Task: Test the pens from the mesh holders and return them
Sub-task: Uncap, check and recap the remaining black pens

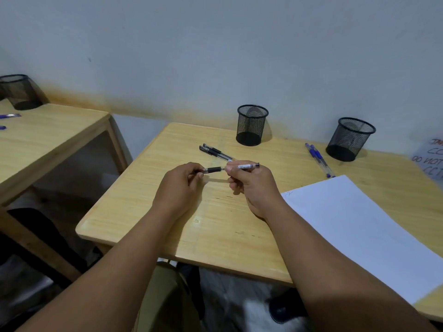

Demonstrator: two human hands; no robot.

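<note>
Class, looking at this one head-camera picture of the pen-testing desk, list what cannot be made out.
- Held pen: its tip end, covered by left hand fingers, head view.
- Paper note: writing cut off by right edge.
- Sheet of paper: faint corner mark too small to read.
- Far-left mesh holder: contents blurred.

Plain pale wall [215, 44] with an orange-brown stain band just above surface height. Light wood surface [215, 224] butts against it, rounded near corner. Second matching wooden table [48, 135] to the left, gap between them. Dark chair [43, 243] underneath it. Lighting dim, even.
</note>
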